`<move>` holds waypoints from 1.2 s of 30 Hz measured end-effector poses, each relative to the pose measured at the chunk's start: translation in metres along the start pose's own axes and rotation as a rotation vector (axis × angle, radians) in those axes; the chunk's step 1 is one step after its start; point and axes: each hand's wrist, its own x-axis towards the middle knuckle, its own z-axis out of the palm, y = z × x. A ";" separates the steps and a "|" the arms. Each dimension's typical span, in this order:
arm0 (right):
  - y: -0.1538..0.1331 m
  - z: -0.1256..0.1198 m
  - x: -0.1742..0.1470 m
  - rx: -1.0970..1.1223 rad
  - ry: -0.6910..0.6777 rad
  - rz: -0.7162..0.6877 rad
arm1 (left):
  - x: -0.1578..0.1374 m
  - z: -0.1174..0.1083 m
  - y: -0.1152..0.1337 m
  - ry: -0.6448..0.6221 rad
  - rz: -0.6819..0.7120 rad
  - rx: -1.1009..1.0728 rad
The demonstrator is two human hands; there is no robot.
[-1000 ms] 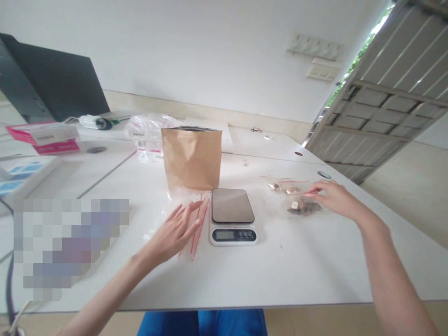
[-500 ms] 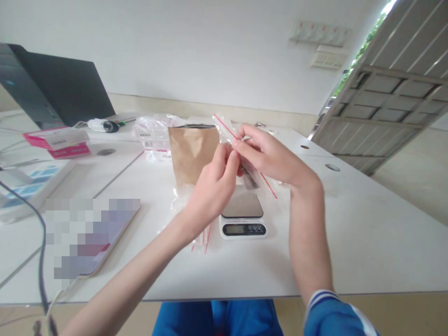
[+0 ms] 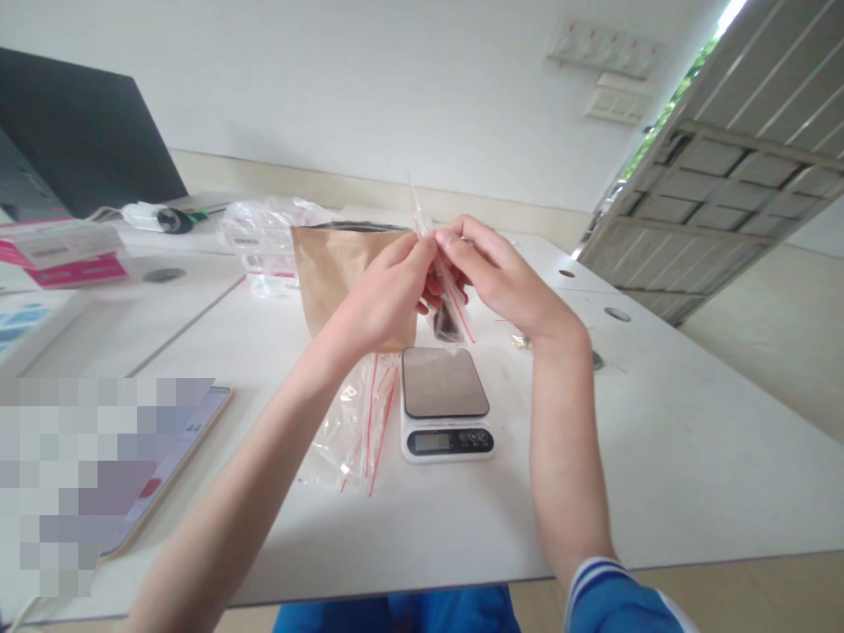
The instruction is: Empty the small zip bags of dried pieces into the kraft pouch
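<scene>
White surface (image 3: 659, 457) under a plain wall, with a slatted wooden panel (image 3: 738, 202) leaning past its far right corner. Both hands are raised above the middle of the surface, meeting over the digital scale (image 3: 446, 407). The left hand (image 3: 382, 294) and right hand (image 3: 491, 281) each pinch the top edge of a small clear zip bag (image 3: 447, 303) with a red seal line; thumbs and forefingers are pressed together on the plastic from opposite sides, the remaining fingers loosely curled. The bag hangs from this two-sided grip, so its dark contents have sunk to the bottom, just above the scale's steel plate and apart from it. Holding at the top edge keeps the mouth upward and the contents inside.

Behind the hands stands a brown paper pouch (image 3: 330, 272), upright and open at the top, toward the far edge. Flat on the surface just left of the scale lies a small stack of empty zip bags (image 3: 360, 422), red seals aligned, within easy reach of the left hand. A crumpled clear plastic wrap (image 3: 264, 242) sits beside the pouch at the far left. Near the left edge are a pink box (image 3: 66, 255), a dark laptop (image 3: 79, 132) and a phone (image 3: 178, 448) lying flat. Small scattered bits (image 3: 520, 338) lie to the right of the scale, partly hidden by the right wrist.
</scene>
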 end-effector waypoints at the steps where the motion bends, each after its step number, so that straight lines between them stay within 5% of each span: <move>1: 0.001 -0.001 0.001 0.003 -0.023 0.000 | 0.000 -0.001 0.000 -0.016 -0.005 0.014; 9: 0.004 -0.004 0.006 0.079 -0.191 -0.051 | -0.001 -0.010 0.006 -0.053 0.038 0.155; 17: -0.001 0.002 0.003 -0.100 -0.145 0.008 | -0.003 -0.012 0.007 -0.018 0.126 0.431; 25: 0.011 -0.002 0.010 -0.103 -0.339 0.006 | -0.002 -0.012 0.003 -0.051 0.001 0.499; 27: 0.021 -0.012 0.012 -0.001 -0.271 -0.062 | -0.006 -0.008 0.009 -0.045 0.034 0.417; 32: 0.051 -0.055 0.004 0.140 0.294 -0.085 | -0.016 -0.011 0.023 -0.010 0.249 0.419; 36: 0.056 -0.072 -0.007 0.174 0.228 -0.024 | -0.013 -0.012 0.016 -0.175 0.042 0.547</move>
